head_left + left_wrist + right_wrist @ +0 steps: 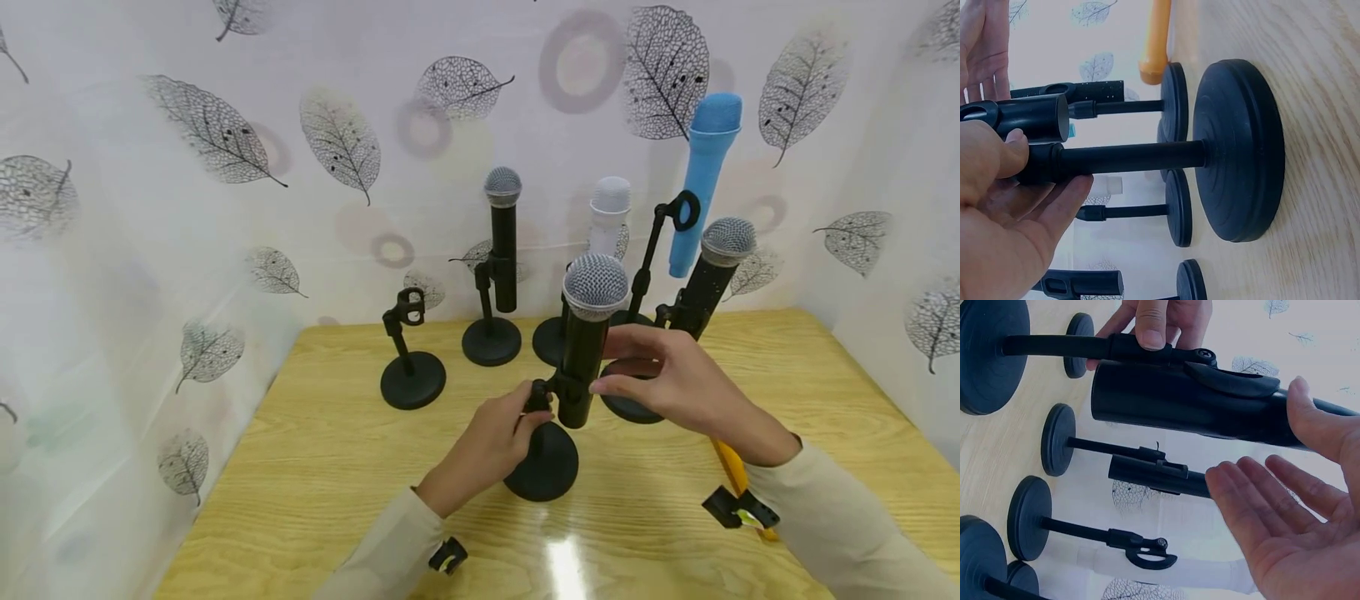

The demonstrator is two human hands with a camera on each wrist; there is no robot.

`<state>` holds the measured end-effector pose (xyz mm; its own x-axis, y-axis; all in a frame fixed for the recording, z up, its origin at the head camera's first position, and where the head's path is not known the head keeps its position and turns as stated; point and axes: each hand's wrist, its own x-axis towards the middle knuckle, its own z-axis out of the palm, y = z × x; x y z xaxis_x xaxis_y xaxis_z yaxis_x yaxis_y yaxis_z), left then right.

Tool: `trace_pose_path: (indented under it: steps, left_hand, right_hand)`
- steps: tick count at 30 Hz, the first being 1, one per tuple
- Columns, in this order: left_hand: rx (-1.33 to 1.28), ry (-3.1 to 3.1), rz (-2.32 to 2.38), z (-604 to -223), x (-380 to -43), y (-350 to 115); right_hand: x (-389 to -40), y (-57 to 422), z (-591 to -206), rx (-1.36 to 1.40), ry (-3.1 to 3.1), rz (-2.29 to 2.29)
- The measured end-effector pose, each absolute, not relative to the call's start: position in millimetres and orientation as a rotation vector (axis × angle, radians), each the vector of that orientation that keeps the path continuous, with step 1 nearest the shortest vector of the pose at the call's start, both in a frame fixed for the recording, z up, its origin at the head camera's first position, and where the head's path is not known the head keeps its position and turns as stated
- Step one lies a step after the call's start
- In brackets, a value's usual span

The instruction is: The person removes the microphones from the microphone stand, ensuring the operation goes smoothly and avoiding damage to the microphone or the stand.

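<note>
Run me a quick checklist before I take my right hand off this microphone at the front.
1. Front microphone seated in its clip: ok, the clip curves round its barrel.
2. Clip tight enough to hold it alone: cannot tell from the pictures.
3. Front stand steadied: ok, your left hand grips its upper stem.
4. Right hand clear of the microphone: not ok, the thumb is at the barrel, though the other fingers are spread away from it.
5. Right sleeve clear of the orange object: cannot tell, the arm partly hides it in the head view.
</note>
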<state>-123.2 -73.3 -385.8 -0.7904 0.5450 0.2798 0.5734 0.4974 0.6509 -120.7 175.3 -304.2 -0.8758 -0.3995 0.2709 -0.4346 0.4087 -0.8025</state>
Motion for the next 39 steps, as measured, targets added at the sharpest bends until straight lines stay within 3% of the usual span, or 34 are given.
trace_pose_path:
  steps: [13, 39]
  left_hand:
    - [-0.945, -2.537, -1.504, -379, -123, -72]
    - [-1.07, -2.333, -1.14, -373, -129, -70]
  right_hand:
    - [-121, 162, -311, 0.775, -2.513, 1.525]
    - [-118, 152, -317, 0.811, -2.319, 1.263]
